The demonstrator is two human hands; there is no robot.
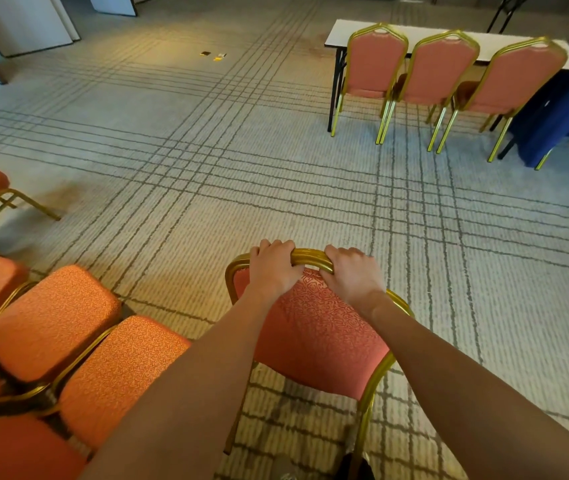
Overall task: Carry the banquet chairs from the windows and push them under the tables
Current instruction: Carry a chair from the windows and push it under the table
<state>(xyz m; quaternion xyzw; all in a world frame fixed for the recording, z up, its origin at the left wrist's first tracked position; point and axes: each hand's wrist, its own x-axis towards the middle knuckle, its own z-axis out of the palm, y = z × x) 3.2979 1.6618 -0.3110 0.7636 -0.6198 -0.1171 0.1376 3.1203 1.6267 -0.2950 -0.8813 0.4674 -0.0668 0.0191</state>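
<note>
L hand (pixel 274 268) & R hand (pixel 354 275) both curl over the gold top rail (pixel 310 257) of a pink banquet chair (pixel 314 336) right in front of the person, fingers wrapped round it, a bit of rail showing btwn them. Just to the L sit orange chairs (pixel 54 320), packed tight on the lined carpet (pixel 206 174). Far R, three chairs (pixel 440 71) stand side by side, backs to the camera, drawn up to a white table (pixel 340 32) w/ a blue cloth (pixel 560 112) beside it.
</note>
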